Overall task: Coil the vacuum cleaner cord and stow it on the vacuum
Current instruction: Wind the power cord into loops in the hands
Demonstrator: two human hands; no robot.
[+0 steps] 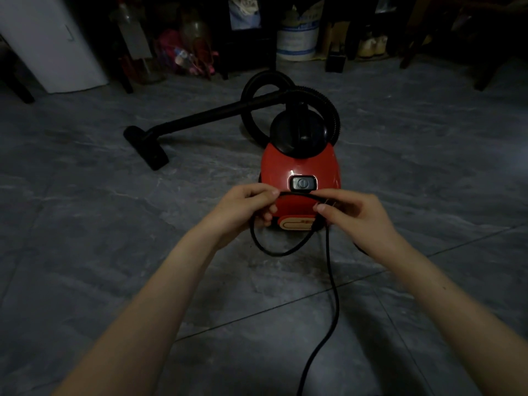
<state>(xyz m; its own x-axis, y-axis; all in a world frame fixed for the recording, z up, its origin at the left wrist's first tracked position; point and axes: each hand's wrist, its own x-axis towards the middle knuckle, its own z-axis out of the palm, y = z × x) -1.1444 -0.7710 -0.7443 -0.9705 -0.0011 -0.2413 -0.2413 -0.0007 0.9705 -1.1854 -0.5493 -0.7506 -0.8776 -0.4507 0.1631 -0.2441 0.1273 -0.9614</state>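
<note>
1. Location type: a dim domestic room, probably a storage or utility corner of a home.
2. Floor (pixel 85 224): grey marbled tiles with visible grout lines.
3. Household appliance: a red canister vacuum (pixel 300 170).
4. Back wall: plastic bottles (pixel 134 32), a white bucket (pixel 297 41), dark furniture legs (pixel 334 38) and a white cabinet (pixel 48 38).

Both forearms are bare from the frame edge to the wrist, no sleeve visible; the left hand (pixel 249 210) and right hand (pixel 355 214) carry short, unpainted nails, with one small dark spot on the right forearm.
</note>
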